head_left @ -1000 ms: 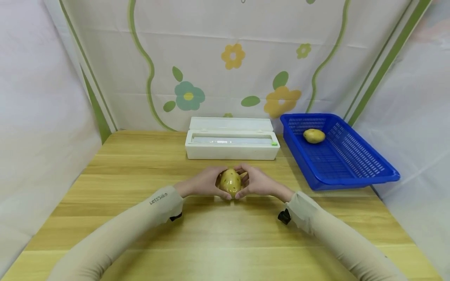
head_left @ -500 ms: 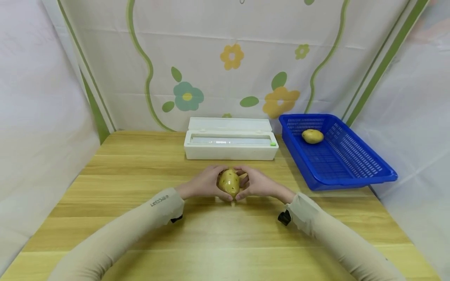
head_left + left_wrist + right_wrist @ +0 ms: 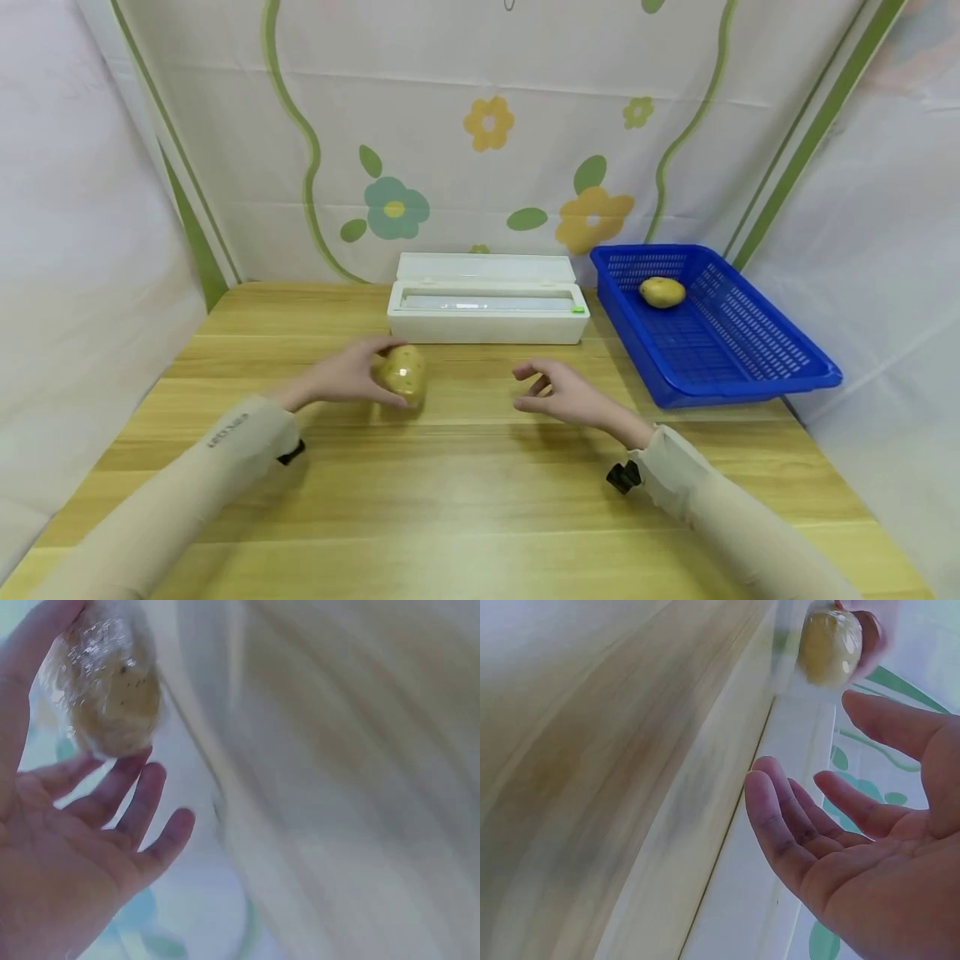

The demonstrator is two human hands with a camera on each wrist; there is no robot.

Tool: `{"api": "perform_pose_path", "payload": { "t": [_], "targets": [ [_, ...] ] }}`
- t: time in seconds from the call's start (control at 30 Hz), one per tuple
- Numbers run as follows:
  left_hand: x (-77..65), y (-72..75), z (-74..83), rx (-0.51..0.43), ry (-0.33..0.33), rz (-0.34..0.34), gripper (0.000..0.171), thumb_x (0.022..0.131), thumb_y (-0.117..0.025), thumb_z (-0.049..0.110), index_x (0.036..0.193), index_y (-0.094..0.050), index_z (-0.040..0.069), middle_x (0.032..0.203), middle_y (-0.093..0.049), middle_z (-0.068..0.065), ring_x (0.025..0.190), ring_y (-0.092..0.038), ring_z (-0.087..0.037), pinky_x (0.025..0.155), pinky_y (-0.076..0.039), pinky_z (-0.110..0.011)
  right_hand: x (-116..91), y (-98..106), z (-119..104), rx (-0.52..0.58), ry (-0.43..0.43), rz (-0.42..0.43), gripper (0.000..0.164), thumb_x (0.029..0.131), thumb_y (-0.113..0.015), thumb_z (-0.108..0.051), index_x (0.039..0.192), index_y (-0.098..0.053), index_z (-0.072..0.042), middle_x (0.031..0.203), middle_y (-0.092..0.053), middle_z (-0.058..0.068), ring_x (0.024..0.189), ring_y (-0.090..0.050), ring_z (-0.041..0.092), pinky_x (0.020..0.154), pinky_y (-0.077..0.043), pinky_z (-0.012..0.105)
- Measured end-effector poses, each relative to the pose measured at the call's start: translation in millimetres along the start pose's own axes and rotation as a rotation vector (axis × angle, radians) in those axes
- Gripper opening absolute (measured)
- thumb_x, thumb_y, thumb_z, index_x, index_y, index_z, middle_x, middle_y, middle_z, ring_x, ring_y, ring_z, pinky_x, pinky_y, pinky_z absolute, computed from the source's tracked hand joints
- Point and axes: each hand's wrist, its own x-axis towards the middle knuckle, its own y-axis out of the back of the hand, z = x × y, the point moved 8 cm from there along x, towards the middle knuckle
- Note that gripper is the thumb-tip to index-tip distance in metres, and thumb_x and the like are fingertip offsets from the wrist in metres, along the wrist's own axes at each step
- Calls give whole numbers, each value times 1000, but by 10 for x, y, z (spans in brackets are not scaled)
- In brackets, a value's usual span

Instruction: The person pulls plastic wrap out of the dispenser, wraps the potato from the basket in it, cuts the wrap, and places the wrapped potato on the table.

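Note:
A potato (image 3: 405, 373) wrapped in clear plastic film is gripped between the thumb and fingers of my left hand (image 3: 348, 373), left of the table's middle. In the left wrist view the film on the potato (image 3: 112, 690) looks crinkled and shiny. My right hand (image 3: 566, 393) hovers apart from it over the table, fingers loosely bent, with nothing in them. The right wrist view shows that hand's palm and relaxed fingers (image 3: 780, 825), with the wrapped potato (image 3: 829, 649) beyond the fingertips.
Behind the hands stands a white cling film box (image 3: 487, 325) with its lid raised. At the right, a blue plastic basket (image 3: 675, 367) holds another potato (image 3: 662, 292). A flower-printed curtain (image 3: 450, 167) hangs at the back of the wooden table (image 3: 465, 500).
Both hands were around the potato earlier. The right hand has let go and moved slightly right, while the left hand has carried the potato to the left.

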Motion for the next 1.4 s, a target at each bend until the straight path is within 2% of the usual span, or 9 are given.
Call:
{"api": "perform_pose_path", "payload": {
  "t": [0.1, 0.23, 0.37, 0.5, 0.63, 0.83, 1.17, 1.3, 1.4],
  "targets": [
    [-153, 264, -243, 29, 53, 12, 104, 66, -88, 53, 144, -43, 0, 130, -55, -11, 119, -50, -31, 98, -38, -59, -49, 24, 13, -9, 1, -5, 49, 93, -71, -20, 132, -54, 5, 128, -56, 21, 97, -62, 23, 80, -54, 37],
    [-289, 554, -472, 94, 97, 35, 105, 68, -87, 52, 145, -41, -2, 133, -53, -18, 119, -48, -36, 95, -39, -61, -84, 30, 39, -22, 2, -10, 46, 94, -70, -23, 129, -56, 4, 126, -58, 19, 97, -62, 22, 79, -54, 36],
    [-376, 746, -613, 149, 112, 31, 104, 69, -88, 48, 144, -40, -6, 134, -51, -24, 120, -47, -43, 95, -40, -61, -90, 36, 59, -31, -3, -4, 43, 94, -70, -21, 127, -58, 3, 125, -59, 19, 97, -63, 21, 78, -54, 35],
    [-429, 854, -709, 170, 128, 7, 104, 70, -89, 42, 144, -38, -9, 135, -48, -29, 121, -44, -47, 95, -38, -63, -96, 51, 73, -42, -20, 5, 41, 94, -70, -20, 127, -59, 2, 125, -59, 18, 97, -63, 22, 76, -54, 35],
    [-448, 878, -819, 172, 165, -15, 105, 71, -89, 38, 145, -33, -11, 140, -41, -33, 125, -39, -52, 98, -33, -67, -110, 69, 122, -50, -23, 11, 41, 95, -69, -22, 126, -60, 2, 125, -60, 18, 97, -63, 23, 75, -54, 35],
    [-453, 807, -953, 179, 208, -70, 106, 73, -88, 38, 147, -28, -9, 142, -37, -36, 128, -30, -58, 99, -26, -72, -105, 102, 174, -60, -39, 26, 39, 95, -68, -20, 127, -60, 2, 124, -60, 17, 98, -63, 23, 75, -54, 35],
    [-478, 715, -965, 126, 229, -118, 109, 78, -84, 34, 147, -17, -16, 147, -25, -40, 132, -25, -57, 105, -23, -67, -84, 209, 236, -42, -86, 55, 40, 95, -68, -18, 126, -59, 5, 124, -60, 21, 98, -62, 25, 73, -55, 36],
    [-463, 713, -946, 99, 237, -97, 109, 80, -82, 37, 147, -16, -17, 148, -24, -40, 133, -24, -56, 105, -23, -67, -52, 378, 228, -59, -95, 134, 40, 94, -69, -18, 125, -60, 6, 124, -60, 23, 96, -63, 28, 68, -55, 37],
    [-412, 736, -866, 145, 225, -49, 106, 82, -79, 44, 148, -20, -15, 147, -28, -38, 133, -25, -55, 105, -21, -67, -37, 570, 206, -120, -78, 249, 35, 93, -70, -18, 121, -64, 2, 118, -64, 20, 93, -64, 29, 66, -54, 37]
  ]
}}
